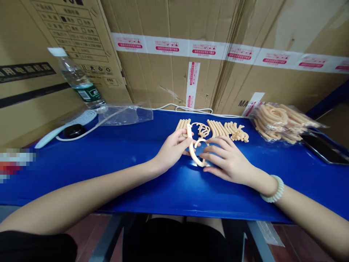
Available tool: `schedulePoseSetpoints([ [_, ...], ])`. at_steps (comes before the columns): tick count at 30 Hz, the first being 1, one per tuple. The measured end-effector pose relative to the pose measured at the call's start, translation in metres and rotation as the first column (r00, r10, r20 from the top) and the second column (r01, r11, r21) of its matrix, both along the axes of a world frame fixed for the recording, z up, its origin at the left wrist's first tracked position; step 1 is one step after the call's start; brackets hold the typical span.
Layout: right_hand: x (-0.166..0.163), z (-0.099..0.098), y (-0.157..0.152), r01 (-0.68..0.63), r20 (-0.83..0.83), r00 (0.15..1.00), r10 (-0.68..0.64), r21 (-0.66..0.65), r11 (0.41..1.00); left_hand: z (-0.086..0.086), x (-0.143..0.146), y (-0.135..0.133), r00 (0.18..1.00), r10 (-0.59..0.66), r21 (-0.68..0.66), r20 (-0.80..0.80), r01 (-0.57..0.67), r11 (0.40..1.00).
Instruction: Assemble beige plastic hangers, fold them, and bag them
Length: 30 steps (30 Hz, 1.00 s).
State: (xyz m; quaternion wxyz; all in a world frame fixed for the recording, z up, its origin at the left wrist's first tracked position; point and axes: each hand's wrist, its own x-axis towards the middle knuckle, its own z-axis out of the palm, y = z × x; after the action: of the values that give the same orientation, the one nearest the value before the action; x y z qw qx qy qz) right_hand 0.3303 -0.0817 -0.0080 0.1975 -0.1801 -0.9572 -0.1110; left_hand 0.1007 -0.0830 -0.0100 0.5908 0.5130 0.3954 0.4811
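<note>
My left hand [174, 148] pinches the upper end of a curved beige piece [192, 150] with a small hole near its tip, holding it above the blue table. At the lower end of that piece, the fingers of my right hand [223, 156] close around its joint with another curved part, mostly hidden by the fingers. A thinner beige ring-like curve [201, 141] shows between the hands. Just beyond them lie thin looped beige pieces [202, 129], a row of curved beige strips [216, 128] and short straight beige strips [184, 123].
A clear bag of beige parts [280, 122] sits at right, beside a dark phone [324, 148]. At left are a water bottle [79, 83], a pale hairbrush [71, 122] and a black mouse-like object [73, 130]. Cardboard boxes [169, 76] wall off the back.
</note>
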Motion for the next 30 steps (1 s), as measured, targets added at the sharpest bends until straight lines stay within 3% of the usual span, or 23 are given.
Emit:
schedulePoseSetpoints([
  [4,-0.002,0.001,-0.002,-0.006,0.045,0.999,0.002,0.078,0.997,-0.003,-0.001,0.002,1.0,-0.012,0.012,-0.023,0.013,1.0],
  [8,-0.003,0.003,-0.004,0.004,0.028,1.0,-0.006,0.069,0.998,-0.007,-0.001,0.004,1.0,0.005,0.058,-0.024,-0.003,0.998],
  [10,-0.002,0.003,-0.003,0.024,-0.015,1.0,-0.023,0.05,0.998,-0.01,-0.001,0.005,0.998,0.058,0.11,-0.03,-0.054,0.992],
  [12,-0.001,0.004,-0.003,0.044,-0.073,0.997,-0.04,0.042,0.998,-0.013,-0.002,0.006,0.981,0.179,0.245,-0.07,-0.157,0.957],
  [13,-0.001,0.004,-0.002,0.053,-0.098,0.994,-0.049,0.042,0.998,-0.015,-0.003,0.006,0.958,0.266,0.359,-0.103,-0.214,0.908],
  [15,0.001,0.003,-0.001,0.078,-0.133,0.988,-0.072,0.036,0.996,-0.016,-0.006,0.005,0.877,0.441,0.643,-0.189,-0.229,0.73],
  [17,0.001,0.003,-0.001,0.104,-0.152,0.983,-0.099,0.026,0.994,-0.015,-0.01,0.004,0.785,0.539,0.858,-0.307,-0.017,0.513],
  [19,0.001,0.002,-0.001,0.123,-0.155,0.981,-0.118,0.022,0.992,-0.015,-0.011,0.001,0.695,0.573,0.895,-0.435,0.262,0.361],
  [21,0.0,0.002,-0.003,0.126,-0.148,0.982,-0.121,0.023,0.992,-0.015,-0.01,-0.002,0.626,0.592,0.86,-0.508,0.407,0.308],
  [25,-0.002,0.0,-0.005,0.125,-0.159,0.98,-0.121,0.012,0.992,-0.019,-0.006,-0.006,0.567,0.633,0.846,-0.527,0.426,0.322],
  [30,-0.003,-0.002,-0.006,0.089,-0.137,0.987,-0.083,0.036,0.995,-0.022,-0.004,-0.004,0.541,0.627,0.802,-0.561,0.541,0.251],
])
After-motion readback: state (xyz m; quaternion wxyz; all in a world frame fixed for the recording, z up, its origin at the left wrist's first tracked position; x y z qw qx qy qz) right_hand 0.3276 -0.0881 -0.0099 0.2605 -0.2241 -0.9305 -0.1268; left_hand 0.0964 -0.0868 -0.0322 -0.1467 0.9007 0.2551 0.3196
